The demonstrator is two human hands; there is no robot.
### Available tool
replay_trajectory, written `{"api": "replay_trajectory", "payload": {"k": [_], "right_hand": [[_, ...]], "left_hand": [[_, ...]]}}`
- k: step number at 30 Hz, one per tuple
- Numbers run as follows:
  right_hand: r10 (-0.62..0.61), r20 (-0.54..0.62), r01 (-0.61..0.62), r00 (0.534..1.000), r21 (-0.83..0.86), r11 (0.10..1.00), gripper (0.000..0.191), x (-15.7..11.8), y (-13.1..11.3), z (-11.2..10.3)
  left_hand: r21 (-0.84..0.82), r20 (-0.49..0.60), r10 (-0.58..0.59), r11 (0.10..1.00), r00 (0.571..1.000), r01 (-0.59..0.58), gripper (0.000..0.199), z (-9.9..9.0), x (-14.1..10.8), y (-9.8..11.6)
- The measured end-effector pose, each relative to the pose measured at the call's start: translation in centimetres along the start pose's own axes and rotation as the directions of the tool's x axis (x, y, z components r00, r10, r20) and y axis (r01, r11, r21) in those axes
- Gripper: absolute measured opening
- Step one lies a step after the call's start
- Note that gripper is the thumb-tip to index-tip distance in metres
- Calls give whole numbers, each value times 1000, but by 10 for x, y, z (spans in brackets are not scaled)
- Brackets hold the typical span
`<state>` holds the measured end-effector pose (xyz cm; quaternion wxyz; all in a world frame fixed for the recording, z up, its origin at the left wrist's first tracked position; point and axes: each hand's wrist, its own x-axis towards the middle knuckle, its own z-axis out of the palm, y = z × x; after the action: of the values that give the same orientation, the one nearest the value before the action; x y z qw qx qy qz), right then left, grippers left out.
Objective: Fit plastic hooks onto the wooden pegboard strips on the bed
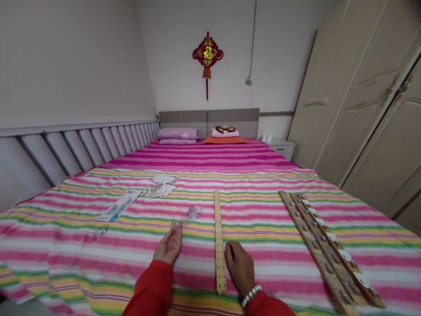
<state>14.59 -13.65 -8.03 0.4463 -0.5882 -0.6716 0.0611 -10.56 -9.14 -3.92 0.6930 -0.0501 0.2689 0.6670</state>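
My left hand [169, 245] is turned palm up, its thumb and fingers pinched on a small translucent piece [173, 224]. Just beyond those fingertips lie several small clear round pieces [194, 213] on the striped cloth. A long pale wooden strip [219, 241] with rows of small holes runs away from me between my hands. Close to its right edge is my right hand [240, 267], closed with the fingers curled under; whatever they may hold is hidden. A white bead bracelet circles that wrist.
On the right lie brown strips [312, 248] carrying metal and white round parts. To the left are a flat white package [119, 206], a pile of packaging [161, 186] and thin wire-like loops [100, 231]. A slatted rail [85, 142] borders the bed; wardrobes [357, 96] stand right.
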Motion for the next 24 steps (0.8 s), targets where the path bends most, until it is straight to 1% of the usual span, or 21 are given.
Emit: {"api": "replay_trajectory", "payload": {"k": [3,7,11,13,15,17,18,19,20,21,22,23,24], "right_hand": [[3,7,-3,1000,7,1000,30,0,0,0],[30,19,-31,999,29,999,30,-1,2,1],[102,38,-106,994,108,988,28,1,1,-2],[167,67,-177,984,205,963,29,4,1,-6],[242,115,-268,963,371,889,31,8,1,-9],[317,167,-354,934,567,744,33,11,1,-13],[351,192,-387,916,647,657,33,12,1,-16],[378,223,-416,899,703,577,34,11,0,-18],[395,258,-444,882,736,511,34,10,-3,-21],[402,301,-475,865,751,459,33,8,-6,-24],[400,349,-507,848,754,418,33,6,-10,-27],[391,395,-538,831,751,384,33,3,-15,-31],[378,436,-563,817,745,356,33,1,-20,-34]], "left_hand": [[2,-18,6,1000,1000,-6,33,4,0,1],[82,-62,92,993,994,-87,26,11,-5,-2],[207,-43,166,966,985,-153,19,19,-29,-19],[266,-35,176,951,984,-160,19,21,-45,-30],[323,-40,168,935,985,-146,18,21,-59,-41],[406,-26,187,900,982,-161,15,18,-71,-50],[463,7,213,865,977,-192,12,16,-75,-54],[530,60,257,811,965,-249,9,13,-78,-57],[599,140,313,729,940,-332,10,10,-80,-61],[656,242,376,615,894,-436,12,6,-82,-64],[690,366,428,472,827,-549,14,3,-83,-68],[691,494,457,309,740,-653,14,0,-84,-71],[662,612,458,149,645,-734,12,-2,-85,-75]]}}
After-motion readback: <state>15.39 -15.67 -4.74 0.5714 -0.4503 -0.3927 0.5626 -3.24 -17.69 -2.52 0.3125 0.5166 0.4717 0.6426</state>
